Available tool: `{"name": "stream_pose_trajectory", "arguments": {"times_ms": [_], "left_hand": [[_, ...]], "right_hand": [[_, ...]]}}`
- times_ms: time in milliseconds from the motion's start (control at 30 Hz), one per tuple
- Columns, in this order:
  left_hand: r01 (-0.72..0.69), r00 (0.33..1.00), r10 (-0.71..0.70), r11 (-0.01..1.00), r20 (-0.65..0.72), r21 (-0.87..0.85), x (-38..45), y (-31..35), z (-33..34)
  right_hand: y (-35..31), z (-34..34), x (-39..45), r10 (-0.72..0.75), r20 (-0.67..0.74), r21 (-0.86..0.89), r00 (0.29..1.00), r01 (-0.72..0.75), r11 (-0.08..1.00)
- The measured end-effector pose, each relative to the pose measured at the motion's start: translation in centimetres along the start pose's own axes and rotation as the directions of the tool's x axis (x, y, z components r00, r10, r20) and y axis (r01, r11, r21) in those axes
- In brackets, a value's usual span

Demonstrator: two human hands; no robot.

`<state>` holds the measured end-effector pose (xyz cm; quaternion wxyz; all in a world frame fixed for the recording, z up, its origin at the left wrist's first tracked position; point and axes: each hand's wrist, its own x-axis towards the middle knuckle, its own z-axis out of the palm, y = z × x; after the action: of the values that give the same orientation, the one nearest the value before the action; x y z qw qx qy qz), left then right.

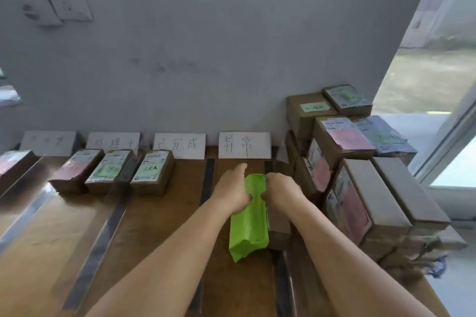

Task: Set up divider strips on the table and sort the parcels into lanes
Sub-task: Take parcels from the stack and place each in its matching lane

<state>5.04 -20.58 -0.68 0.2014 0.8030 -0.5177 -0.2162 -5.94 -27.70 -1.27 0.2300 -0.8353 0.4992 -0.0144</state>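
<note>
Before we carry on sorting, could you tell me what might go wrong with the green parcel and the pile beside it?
1. Both hands, left and right, grip the green parcel at its far end only; the soft wrap could sag or slip when lifted.
2. It lies close to a dark divider strip, which could get nudged askew.
3. The right forearm passes close to the stacked boxes, some of them tilted; a bump might topple them.
</note>
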Motion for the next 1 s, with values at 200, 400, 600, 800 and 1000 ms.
{"name": "stream_pose_trajectory", "arguments": {"times_ms": [200,400,600,800,1000], "left_hand": [[0.007,0.988,-0.014,0.999,0.156,0.042,-0.3,-2.2,2.6],[0.096,0.951,-0.107,0.994,0.289,0.052,-0.4,-2.1,7.6],[0.204,0.937,-0.215,0.977,0.274,0.066,-0.6,-1.8,9.5],[0.238,0.952,-0.241,0.971,0.192,0.036,-0.6,-2.4,9.6],[0.203,0.971,-0.229,0.936,-0.062,-0.287,0.4,-3.5,7.6]], "right_hand": [[1.2,2.2,0.2,0.042,0.091,-0.119,0.995,-0.031,0.992],[1.9,4.1,-0.3,0.079,0.023,-0.044,0.997,-0.078,0.996],[3.1,4.9,-0.7,0.077,0.044,-0.07,0.996,-0.073,0.995],[2.5,5.1,-0.9,0.047,0.058,-0.076,0.997,-0.042,0.996],[1.7,4.7,-0.7,0.097,0.058,-0.085,0.994,-0.092,0.992]]}}
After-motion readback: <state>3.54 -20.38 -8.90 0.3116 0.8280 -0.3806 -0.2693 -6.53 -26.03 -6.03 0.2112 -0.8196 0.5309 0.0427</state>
